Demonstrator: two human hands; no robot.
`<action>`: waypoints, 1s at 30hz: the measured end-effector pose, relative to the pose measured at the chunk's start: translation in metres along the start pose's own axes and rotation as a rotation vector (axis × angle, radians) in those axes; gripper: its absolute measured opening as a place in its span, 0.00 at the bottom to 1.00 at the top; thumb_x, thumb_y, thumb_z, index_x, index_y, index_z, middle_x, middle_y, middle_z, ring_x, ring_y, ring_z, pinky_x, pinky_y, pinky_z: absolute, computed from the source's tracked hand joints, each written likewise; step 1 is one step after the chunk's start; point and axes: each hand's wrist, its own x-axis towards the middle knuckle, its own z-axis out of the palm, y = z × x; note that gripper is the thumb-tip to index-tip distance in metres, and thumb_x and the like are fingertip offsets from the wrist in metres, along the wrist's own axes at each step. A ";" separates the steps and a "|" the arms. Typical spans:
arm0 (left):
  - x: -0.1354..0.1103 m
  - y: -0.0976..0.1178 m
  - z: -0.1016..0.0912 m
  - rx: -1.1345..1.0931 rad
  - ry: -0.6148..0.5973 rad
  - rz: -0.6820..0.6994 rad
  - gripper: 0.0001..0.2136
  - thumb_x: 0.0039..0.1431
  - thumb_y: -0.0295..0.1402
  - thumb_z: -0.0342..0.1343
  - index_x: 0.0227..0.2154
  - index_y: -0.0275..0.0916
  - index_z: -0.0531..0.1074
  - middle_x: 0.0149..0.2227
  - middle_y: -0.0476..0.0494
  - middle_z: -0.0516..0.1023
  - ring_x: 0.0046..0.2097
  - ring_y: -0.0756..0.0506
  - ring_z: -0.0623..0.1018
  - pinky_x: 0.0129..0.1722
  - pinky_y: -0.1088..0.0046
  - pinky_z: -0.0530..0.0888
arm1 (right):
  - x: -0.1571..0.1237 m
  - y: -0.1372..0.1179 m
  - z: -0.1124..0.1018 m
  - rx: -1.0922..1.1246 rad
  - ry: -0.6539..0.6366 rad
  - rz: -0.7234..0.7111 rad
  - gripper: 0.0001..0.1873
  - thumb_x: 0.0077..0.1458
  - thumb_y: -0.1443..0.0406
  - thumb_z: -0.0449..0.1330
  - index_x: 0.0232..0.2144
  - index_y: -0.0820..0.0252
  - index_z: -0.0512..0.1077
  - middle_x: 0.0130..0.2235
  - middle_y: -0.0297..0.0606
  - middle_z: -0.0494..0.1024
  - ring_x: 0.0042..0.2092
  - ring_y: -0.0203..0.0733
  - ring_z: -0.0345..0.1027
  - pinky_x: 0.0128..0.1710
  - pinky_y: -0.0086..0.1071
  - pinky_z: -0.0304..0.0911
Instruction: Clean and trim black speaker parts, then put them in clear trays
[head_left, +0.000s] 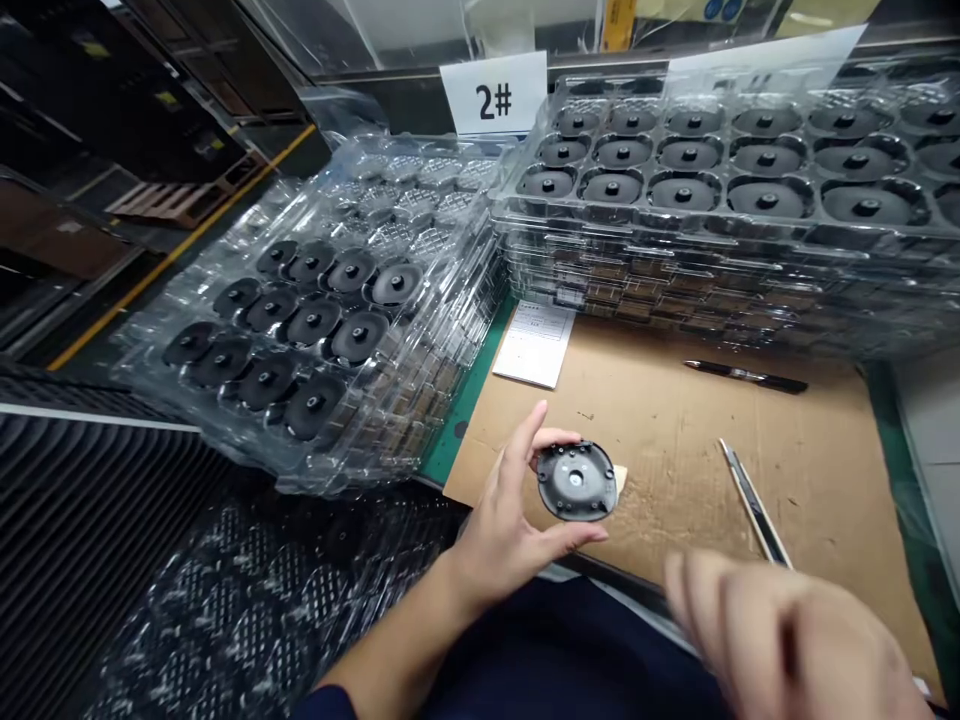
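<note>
My left hand (pixel 517 515) is closed around the rim of a round black plastic disc (pixel 576 481), held up over the cardboard sheet (pixel 675 440) with its ribbed underside facing me. My right hand (pixel 780 640) is low at the bottom right, blurred by motion, so I cannot make out its fingers or whether it holds anything. Its nearest things are a thin metal tool (pixel 754 505) lying on the cardboard just above it and a black pen (pixel 746 375) farther back.
A stack of clear blister trays (pixel 420 330) at the left holds several black discs (pixel 311 325). A taller tray stack (pixel 720 270) at the back right is filled with discs. A "2#" sign (pixel 493 95), a paper slip (pixel 536 342) and a green mat (pixel 465 400) are also here.
</note>
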 end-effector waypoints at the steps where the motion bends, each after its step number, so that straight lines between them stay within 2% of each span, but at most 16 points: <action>1: 0.001 -0.001 0.000 0.015 -0.019 0.010 0.46 0.43 0.24 0.66 0.62 0.46 0.45 0.51 0.40 0.69 0.53 0.40 0.68 0.55 0.62 0.61 | 0.001 0.000 -0.003 -0.071 0.190 0.052 0.09 0.57 0.60 0.54 0.35 0.45 0.74 0.34 0.34 0.77 0.37 0.42 0.70 0.34 0.35 0.65; 3: 0.003 -0.001 0.000 0.035 -0.072 0.022 0.46 0.44 0.25 0.65 0.62 0.47 0.44 0.51 0.40 0.69 0.53 0.40 0.68 0.55 0.62 0.62 | 0.008 0.001 -0.006 -0.241 0.512 0.158 0.10 0.57 0.66 0.55 0.39 0.51 0.73 0.37 0.37 0.76 0.39 0.42 0.68 0.36 0.35 0.64; 4: 0.004 -0.001 0.000 0.035 -0.105 0.020 0.45 0.45 0.26 0.65 0.62 0.46 0.43 0.51 0.40 0.68 0.52 0.40 0.69 0.54 0.62 0.62 | 0.012 0.002 -0.007 -0.303 0.578 0.199 0.11 0.56 0.68 0.56 0.41 0.52 0.72 0.38 0.38 0.75 0.39 0.41 0.67 0.37 0.34 0.64; 7: 0.006 0.001 -0.001 -0.010 -0.206 -0.037 0.44 0.48 0.29 0.63 0.62 0.44 0.41 0.49 0.39 0.69 0.51 0.41 0.69 0.54 0.63 0.62 | 0.025 0.007 -0.011 -0.273 0.465 0.284 0.13 0.54 0.67 0.59 0.43 0.52 0.71 0.38 0.37 0.74 0.38 0.38 0.67 0.36 0.32 0.64; 13: 0.008 0.004 -0.001 -0.238 -0.353 -0.268 0.45 0.48 0.38 0.63 0.63 0.42 0.39 0.46 0.39 0.71 0.50 0.39 0.70 0.55 0.61 0.59 | 0.033 0.012 -0.024 0.141 0.271 0.430 0.10 0.52 0.67 0.62 0.39 0.54 0.72 0.33 0.33 0.75 0.35 0.33 0.69 0.36 0.28 0.65; 17: 0.010 0.003 0.001 -0.328 -0.423 -0.384 0.46 0.46 0.40 0.64 0.63 0.43 0.40 0.44 0.41 0.72 0.48 0.40 0.72 0.54 0.60 0.59 | 0.036 0.010 -0.027 0.351 0.262 0.505 0.08 0.50 0.68 0.63 0.36 0.57 0.73 0.32 0.33 0.76 0.35 0.30 0.69 0.35 0.25 0.66; 20: 0.012 0.000 0.002 -0.361 -0.455 -0.389 0.49 0.44 0.42 0.65 0.63 0.43 0.39 0.42 0.42 0.72 0.46 0.41 0.72 0.53 0.59 0.60 | 0.037 0.010 -0.028 0.403 0.245 0.527 0.06 0.48 0.69 0.64 0.33 0.59 0.73 0.30 0.33 0.75 0.33 0.30 0.69 0.34 0.24 0.65; 24: 0.013 -0.004 0.002 -0.309 -0.477 -0.359 0.51 0.43 0.42 0.66 0.63 0.44 0.36 0.43 0.41 0.73 0.48 0.41 0.72 0.54 0.57 0.60 | 0.034 0.014 -0.025 0.440 0.280 0.477 0.05 0.49 0.70 0.64 0.26 0.61 0.70 0.30 0.32 0.74 0.33 0.28 0.69 0.34 0.22 0.65; 30: 0.010 -0.009 0.002 -0.215 -0.405 -0.216 0.48 0.45 0.37 0.66 0.62 0.46 0.39 0.50 0.37 0.70 0.54 0.39 0.68 0.57 0.58 0.58 | 0.020 0.025 -0.014 0.414 0.421 0.451 0.06 0.49 0.71 0.64 0.30 0.55 0.72 0.31 0.30 0.77 0.34 0.29 0.71 0.37 0.22 0.66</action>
